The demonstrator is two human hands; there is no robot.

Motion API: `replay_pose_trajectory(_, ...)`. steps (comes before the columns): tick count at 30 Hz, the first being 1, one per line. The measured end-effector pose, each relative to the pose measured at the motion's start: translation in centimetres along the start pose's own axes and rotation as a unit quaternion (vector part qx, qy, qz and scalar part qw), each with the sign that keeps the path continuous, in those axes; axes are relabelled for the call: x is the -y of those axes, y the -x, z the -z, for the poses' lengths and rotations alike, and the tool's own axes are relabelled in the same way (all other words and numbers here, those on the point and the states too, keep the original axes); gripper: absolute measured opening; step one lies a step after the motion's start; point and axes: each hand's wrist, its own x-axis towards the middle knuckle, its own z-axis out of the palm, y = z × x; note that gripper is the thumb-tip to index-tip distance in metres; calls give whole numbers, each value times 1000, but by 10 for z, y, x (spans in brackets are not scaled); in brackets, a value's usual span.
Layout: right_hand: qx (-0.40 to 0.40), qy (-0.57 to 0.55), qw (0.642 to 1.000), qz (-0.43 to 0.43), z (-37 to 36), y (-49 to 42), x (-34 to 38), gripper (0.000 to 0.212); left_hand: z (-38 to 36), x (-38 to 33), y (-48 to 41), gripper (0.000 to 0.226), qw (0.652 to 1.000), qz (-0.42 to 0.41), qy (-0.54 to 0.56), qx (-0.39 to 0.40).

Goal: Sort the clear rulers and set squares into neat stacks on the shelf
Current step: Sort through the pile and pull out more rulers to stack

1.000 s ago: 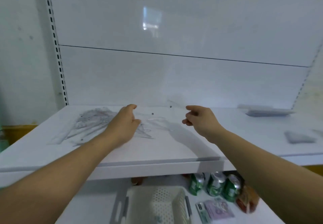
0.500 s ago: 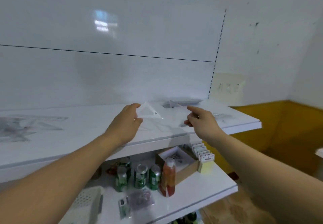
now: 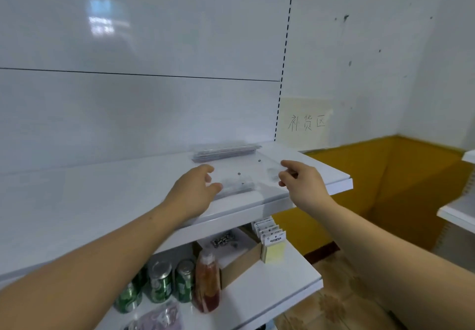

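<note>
While our forearms reach in from the bottom corners, we look first over the lower shelf (image 3: 270,286), where green cans (image 3: 159,282) stand beside a reddish bottle (image 3: 207,283), a cardboard box (image 3: 239,260) and a row of yellow pads (image 3: 273,250). Above that, over the right end of the upper shelf (image 3: 102,201), our left hand (image 3: 195,190) curls its thumb and fingers around the left edge of a clear set square (image 3: 246,172), and our right hand (image 3: 303,180) pinches the opposite edge between thumb and forefinger. We hold the piece close over the shelf top with its long axis running left to right from hand to hand, roughly along the shelf's front edge. Small dark holes dot it, but its outline is too faint for us to tell which way its corner points. Farther back, a stack of clear rulers (image 3: 226,151) lies against the white back panel (image 3: 128,111), its length parallel to that panel. Beyond the shelf's end, a handwritten paper sign (image 3: 305,122) hangs on the wall.
</note>
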Motion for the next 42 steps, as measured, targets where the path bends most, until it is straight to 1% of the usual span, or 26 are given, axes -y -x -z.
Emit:
replay_pose_trajectory(4, 29, 54, 998, 2, -6, -33, -17, 39, -23, -4, -19, 51, 999, 12, -38, 31)
replay_pose_trajectory(11, 93, 99, 989, 60, -14, -75, -36, 39, -31, -7, -26, 51, 994, 72, -74, 22)
replay_pose_trajectory(15, 137, 93, 982, 96, -16, -97, -41, 39, -30, -14, -20, 49, 991, 97, -84, 26)
replay_pose_trajectory(18, 172, 75, 976, 115, -19, -103, -45, 39, -29, -17, -17, 51, 989, 98, -101, 32)
replay_pose_trajectory(21, 187, 70, 971, 130, -20, -104, -48, 40, -28, -20, -14, 52, 987, 104, -115, 28)
replay_pose_trajectory(23, 185, 69, 971, 138, -19, -104, -49, 41, -30, -22, -13, 57, 986, 107, -126, 25)
replay_pose_trajectory(25, 173, 68, 971, 148, -17, -102, -48, 40, -30, -23, -12, 71, 985, 114, -125, 24)
replay_pose_trajectory(27, 161, 82, 968, 175, -15, -99, -46, 38, -30, -23, -12, 78, 985, 120, -121, 22)
replay_pose_trajectory(31, 159, 117, 949, 245, -17, -88, -35, 38, -23, -19, -7, 78, 982, 141, -122, 18)
replay_pose_trajectory(34, 175, 124, 927, 308, -27, -73, -26, 37, -8, -10, 2, 80, 969, 169, -175, 44)
replay_pose_trajectory(37, 171, 110, 907, 369, -37, -58, -21, 29, 13, 10, 16, 70, 952, 223, -205, 43)
replay_pose_trajectory(39, 175, 131, 895, 389, -40, -53, -20, 29, 24, 25, 24, 64, 943, 251, -213, 34)
replay_pose_trajectory(42, 205, 172, 884, 384, -40, -52, -19, 40, 26, 32, 32, 59, 944, 259, -206, 13)
